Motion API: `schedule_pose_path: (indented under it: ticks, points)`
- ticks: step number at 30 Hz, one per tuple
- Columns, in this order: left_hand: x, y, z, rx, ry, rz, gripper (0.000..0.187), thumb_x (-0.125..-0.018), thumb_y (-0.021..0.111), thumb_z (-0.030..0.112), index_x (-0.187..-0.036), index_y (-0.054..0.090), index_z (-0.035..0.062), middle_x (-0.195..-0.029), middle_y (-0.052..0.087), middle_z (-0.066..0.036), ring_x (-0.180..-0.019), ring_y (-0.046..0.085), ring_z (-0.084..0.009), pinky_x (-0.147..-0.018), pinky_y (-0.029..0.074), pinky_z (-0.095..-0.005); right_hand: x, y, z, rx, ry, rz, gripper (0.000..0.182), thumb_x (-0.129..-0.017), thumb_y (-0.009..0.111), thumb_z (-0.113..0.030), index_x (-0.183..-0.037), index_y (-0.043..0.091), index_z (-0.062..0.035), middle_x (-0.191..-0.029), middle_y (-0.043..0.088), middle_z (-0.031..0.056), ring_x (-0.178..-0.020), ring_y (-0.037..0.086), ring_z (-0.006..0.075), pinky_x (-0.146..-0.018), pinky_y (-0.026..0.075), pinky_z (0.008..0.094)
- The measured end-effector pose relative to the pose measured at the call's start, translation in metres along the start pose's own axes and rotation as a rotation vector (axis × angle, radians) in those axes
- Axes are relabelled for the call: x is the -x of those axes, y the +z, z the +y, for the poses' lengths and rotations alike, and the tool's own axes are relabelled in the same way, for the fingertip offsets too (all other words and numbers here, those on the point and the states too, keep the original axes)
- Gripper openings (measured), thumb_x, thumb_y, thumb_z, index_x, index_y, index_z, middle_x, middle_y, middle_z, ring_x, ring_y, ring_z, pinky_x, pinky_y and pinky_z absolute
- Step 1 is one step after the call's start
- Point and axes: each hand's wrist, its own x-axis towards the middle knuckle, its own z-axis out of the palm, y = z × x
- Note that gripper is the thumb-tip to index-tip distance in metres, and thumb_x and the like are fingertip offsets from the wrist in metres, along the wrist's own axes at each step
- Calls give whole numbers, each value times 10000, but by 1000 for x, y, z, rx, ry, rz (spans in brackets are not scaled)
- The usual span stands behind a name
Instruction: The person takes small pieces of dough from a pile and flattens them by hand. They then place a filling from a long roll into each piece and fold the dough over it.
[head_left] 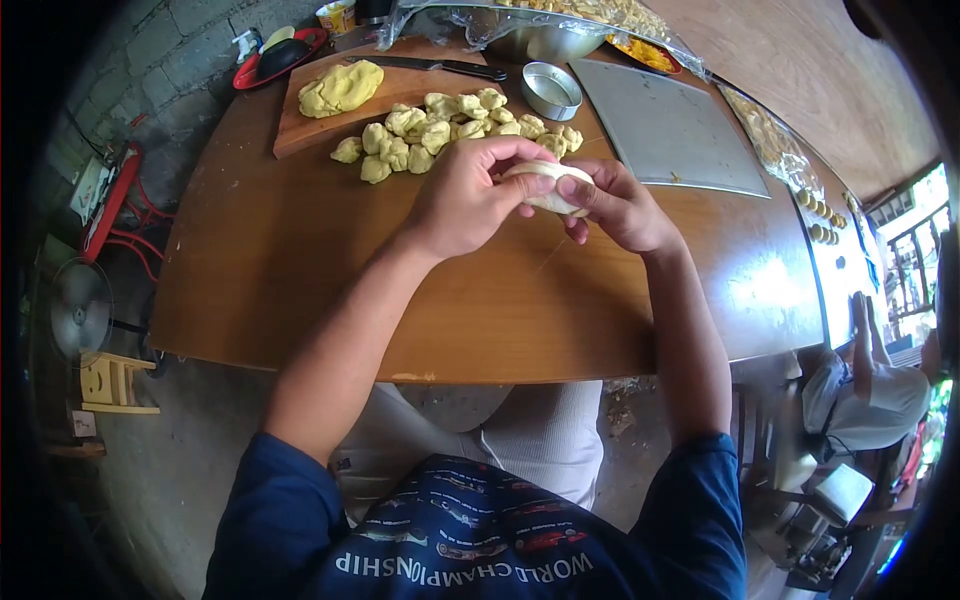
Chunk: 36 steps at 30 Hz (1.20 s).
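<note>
Both my hands meet above the wooden table (300,290), holding one pale round piece of dough (548,186) between them. My left hand (470,195) curls over its left side, fingers pressing on top. My right hand (620,205) cups it from the right, with the thumb on its edge. Just beyond the hands lies a heap of several small yellow dough lumps (440,130). A larger yellow dough mass (340,88) rests on a wooden cutting board (300,135).
A small round metal tin (551,90) and a grey flat tray (665,125) sit at the back right. A knife (440,67) lies behind the board, near a metal bowl (540,42) under plastic. A person sits at the far right (870,390). A small fan (80,310) stands on the floor at the left.
</note>
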Motion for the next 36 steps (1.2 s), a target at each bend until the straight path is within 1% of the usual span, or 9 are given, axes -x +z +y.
schedule_pose_path:
  ticks: [5, 8, 10, 15, 18, 23, 27, 29, 36]
  points:
    - [0, -3, 0, 330, -141, -57, 312, -1013, 772, 149, -1295, 723, 25, -1153, 745, -69, -974, 712, -133, -805, 612, -280, 0, -1, 2, -178, 19, -15, 363, -1089, 656, -343, -1172, 704, 7, -880, 675, 26, -706, 628, 97, -627, 541, 268]
    - [4, 7, 3, 241, 106, -13, 422, -973, 817, 143, -1366, 700, 44, -1191, 742, -71, -1052, 708, -144, -855, 604, -293, -2, -3, 10, -248, 47, 75, 341, -1088, 650, -326, -1141, 703, 6, -861, 677, 35, -699, 639, 106, -618, 550, 277]
    - [5, 6, 3, -310, 249, -6, 501, -922, 859, 127, -1391, 694, 60, -1175, 748, -69, -1084, 704, -148, -898, 595, -308, -3, -6, 14, -226, 54, 35, 355, -1084, 654, -337, -1145, 691, 11, -841, 673, 39, -693, 639, 111, -617, 544, 276]
    - [7, 9, 2, -375, 209, 92, 388, -902, 871, 121, -1260, 751, 36, -1112, 757, -75, -963, 726, -141, -791, 601, -316, -9, 9, 10, -20, -43, 146, 451, -1101, 624, -435, -1139, 690, 10, -836, 672, 36, -694, 634, 113, -620, 535, 274]
    - [6, 9, 2, -558, 359, 86, 306, -902, 876, 135, -1153, 756, 7, -1016, 757, -80, -831, 704, -128, -698, 576, -324, -14, 23, 7, 45, -76, 227, 539, -1106, 603, -499, -1118, 725, 25, -860, 700, 45, -740, 634, 95, -638, 528, 275]
    - [7, 10, 12, -440, 209, 96, 235, -906, 877, 140, -1061, 759, 8, -808, 735, -51, -694, 626, -90, -647, 535, -307, -7, 29, -20, 331, -6, 302, 498, -1085, 676, -433, -1094, 787, 53, -796, 732, 51, -770, 612, 62, -655, 522, 280]
    - [6, 8, 9, -269, 114, 69, 207, -928, 859, 146, -1056, 779, 5, -774, 731, -17, -688, 626, -63, -622, 528, -276, -2, 19, -20, 368, -24, 284, 480, -1073, 695, -428, -1066, 801, 40, -744, 709, 32, -683, 599, 68, -595, 503, 280]
    - [4, 5, 7, -18, -68, 24, 202, -952, 836, 145, -1086, 791, 0, -781, 733, 5, -695, 645, -52, -608, 533, -246, -1, 14, -15, 161, 51, 210, 447, -1071, 702, -408, -1053, 801, 28, -729, 693, 20, -617, 571, 66, -520, 468, 273]
    - [-6, -2, 2, 300, -137, 14, 206, -969, 815, 169, -1113, 792, 23, -873, 752, -19, -694, 651, -62, -631, 551, -232, -2, 12, -6, -216, -61, 154, 342, -1069, 713, -336, -1000, 762, -5, -737, 674, 23, -532, 555, 71, -465, 443, 252]
